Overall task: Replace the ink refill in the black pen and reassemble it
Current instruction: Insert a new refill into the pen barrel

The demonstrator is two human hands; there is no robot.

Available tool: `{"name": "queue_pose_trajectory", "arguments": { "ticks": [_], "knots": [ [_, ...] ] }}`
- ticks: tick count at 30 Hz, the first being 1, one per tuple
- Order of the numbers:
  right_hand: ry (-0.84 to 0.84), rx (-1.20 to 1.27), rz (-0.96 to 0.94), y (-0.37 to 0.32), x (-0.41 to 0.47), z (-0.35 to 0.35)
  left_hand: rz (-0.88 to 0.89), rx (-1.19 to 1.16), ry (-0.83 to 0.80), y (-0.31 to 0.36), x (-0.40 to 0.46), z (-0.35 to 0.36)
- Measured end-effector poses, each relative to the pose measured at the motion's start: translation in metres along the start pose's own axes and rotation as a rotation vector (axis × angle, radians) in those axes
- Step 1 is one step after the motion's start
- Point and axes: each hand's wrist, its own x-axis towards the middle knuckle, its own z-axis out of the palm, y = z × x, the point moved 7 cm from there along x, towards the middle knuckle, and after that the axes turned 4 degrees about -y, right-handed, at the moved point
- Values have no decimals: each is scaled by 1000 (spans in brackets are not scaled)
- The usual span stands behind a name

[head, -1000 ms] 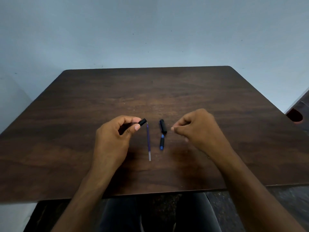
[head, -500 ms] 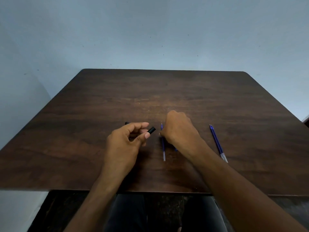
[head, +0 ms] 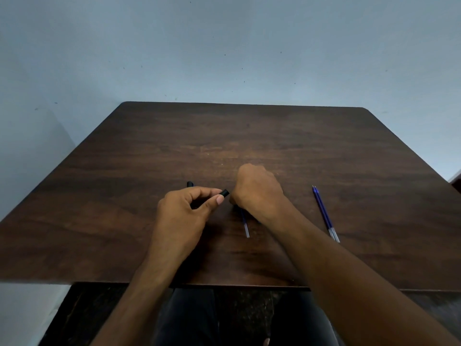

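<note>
The left hand (head: 183,212) has the black pen barrel (head: 224,194) gripped between thumb and curled fingers, one end poking out toward the right past the thumb tip, the other end showing just beyond the knuckles on the far side. The hand sits above the middle of the dark wooden desk (head: 124,221), a little nearer the front edge than the back. Right beside it, the right hand (head: 258,191) is down at the desk surface with its fingers curled under and its back to the camera; whether those fingers are pinching anything cannot be told from here. A blue ink refill (head: 244,223) lies on the desk partly under that hand, its pale end pointing toward the front edge. Well off toward the right edge, two more blue refills (head: 325,216) lie touching side by side, also angled toward the front edge. The person's dark-clothed lap shows below the desk's front edge.
</note>
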Motion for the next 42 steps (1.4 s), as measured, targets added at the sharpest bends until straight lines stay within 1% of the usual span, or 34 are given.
{"name": "queue_pose_trajectory", "arguments": {
  "ticks": [5, 7, 9, 11, 15, 17, 19, 21, 25, 30, 39, 42],
  "knots": [
    [12, -4, 15, -1, -3, 4, -6, -23, -2, -1, 0, 1],
    [20, 36, 18, 2, -3, 3, -5, -20, -7, -1, 0, 1],
    [67, 132, 4, 7, -4, -4, -9, -20, -15, -2, -1, 0],
    [111, 328, -5, 18, -9, -13, -6, -12, -28, -2, -2, -1],
    [113, 957, -173, 41, -27, -30, 12, 1, -50, 5, -4, -1],
    [193, 1191, -270, 52, -39, -45, 21, -8, -55, 8, -5, -1],
    [291, 1316, -329, 60, -49, -57, 30, -15, -64, 12, -6, 2],
    [360, 1341, -363, 61, -55, -62, 35, -12, -77, 14, -6, 5],
    [392, 1330, -367, 59, -57, -58, 44, -40, -97, 17, -8, 11],
    [399, 1311, -348, 60, -52, -50, 51, -56, -121, 21, -11, 15],
    [400, 1380, -362, 64, -56, -37, 42, -20, -104, 18, -9, 13],
    [374, 1387, -363, 62, -58, -28, 38, -12, -107, 18, -8, 13]
  ]
}}
